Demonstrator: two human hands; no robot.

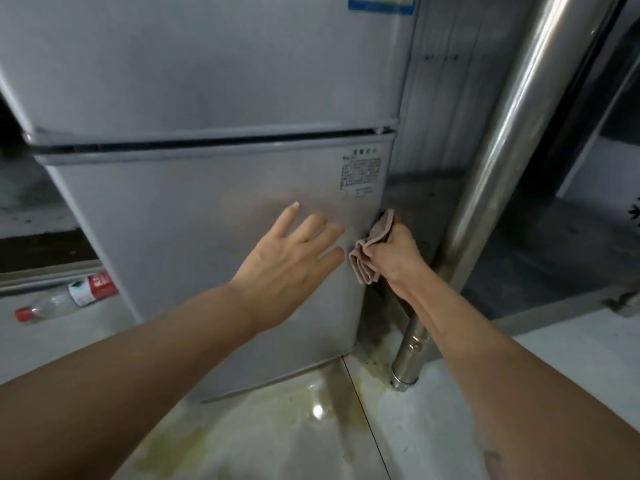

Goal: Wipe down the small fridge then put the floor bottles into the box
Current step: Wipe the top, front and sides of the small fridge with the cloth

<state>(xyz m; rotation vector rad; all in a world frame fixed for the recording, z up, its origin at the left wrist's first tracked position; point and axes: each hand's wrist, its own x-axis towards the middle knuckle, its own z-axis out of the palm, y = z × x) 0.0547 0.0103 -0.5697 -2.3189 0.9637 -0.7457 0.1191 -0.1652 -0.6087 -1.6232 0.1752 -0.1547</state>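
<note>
The person is working on step 1, the wipe-down of the small fridge (214, 216), which is filling the view from 9 to 1 o'clock. The right hand (394, 252) is gripping a folded tan cloth (369, 252) and pressing it against the right edge of the lower door, just below the printed label (362, 173). The left hand (294, 247) is lying flat with fingers spread wide, holding nothing, steadying the door at the cloth's 9 o'clock. 1 floor bottle (67, 299), clear with a red cap and red label, is lying on its side on the floor at the fridge's 8 o'clock, untouched. No box is showing. Judging from this, the next move is calling for strokes across the rest of the lower door and side before any bottle gets collected. Yellowish stains (242, 427) are spreading over the floor tiles at 6 o'clock.
</note>
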